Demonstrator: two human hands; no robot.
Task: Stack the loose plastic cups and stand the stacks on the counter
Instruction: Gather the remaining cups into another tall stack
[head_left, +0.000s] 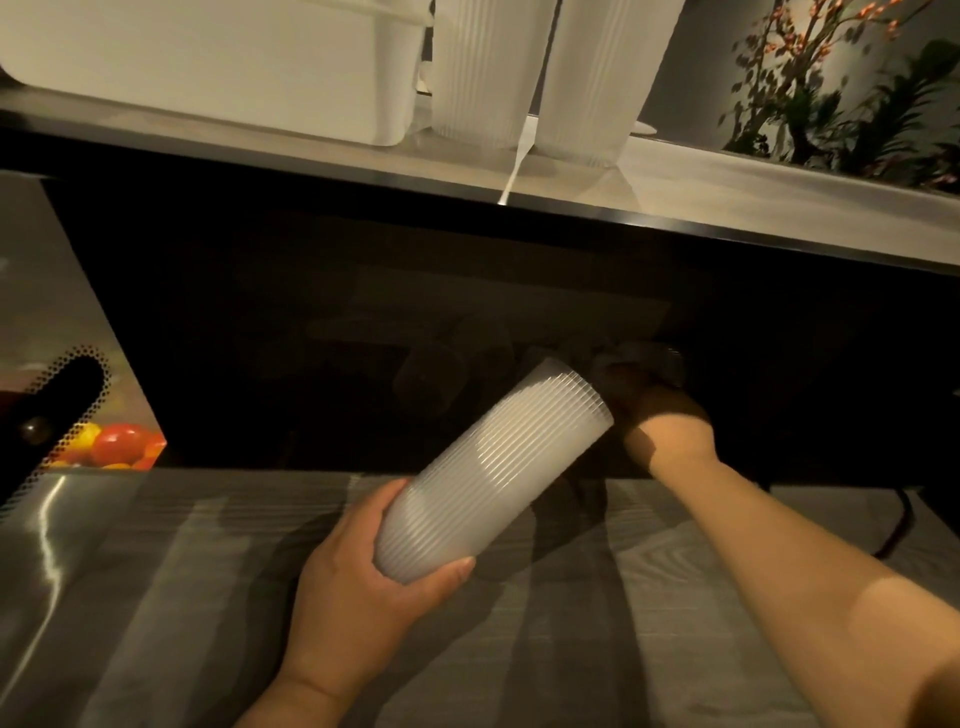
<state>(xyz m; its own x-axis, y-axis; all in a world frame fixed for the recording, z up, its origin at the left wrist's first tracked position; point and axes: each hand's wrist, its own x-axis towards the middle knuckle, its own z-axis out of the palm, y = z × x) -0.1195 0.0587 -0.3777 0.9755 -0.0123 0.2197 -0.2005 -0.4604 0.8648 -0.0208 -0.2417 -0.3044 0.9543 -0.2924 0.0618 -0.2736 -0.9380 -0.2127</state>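
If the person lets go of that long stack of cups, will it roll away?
Probably. The stack of cups is round and lies tilted in the left hand, so it could roll in a curve. It looks thin and light. Its ribbed sides probably help grip.

The pale desk (675, 187) carries a white bin (234, 67) at 11 o'clock, 2 standing cup stacks (540, 73) at 12, and a plant (831, 104) at 1 o'clock.

A café or drinks-shop service area is suggested. Tall stacks of ribbed translucent plastic cups (483, 67) are stood on a pale dark-edged counter (727, 197). A potted plant with orange berries (841, 88) is set alongside.
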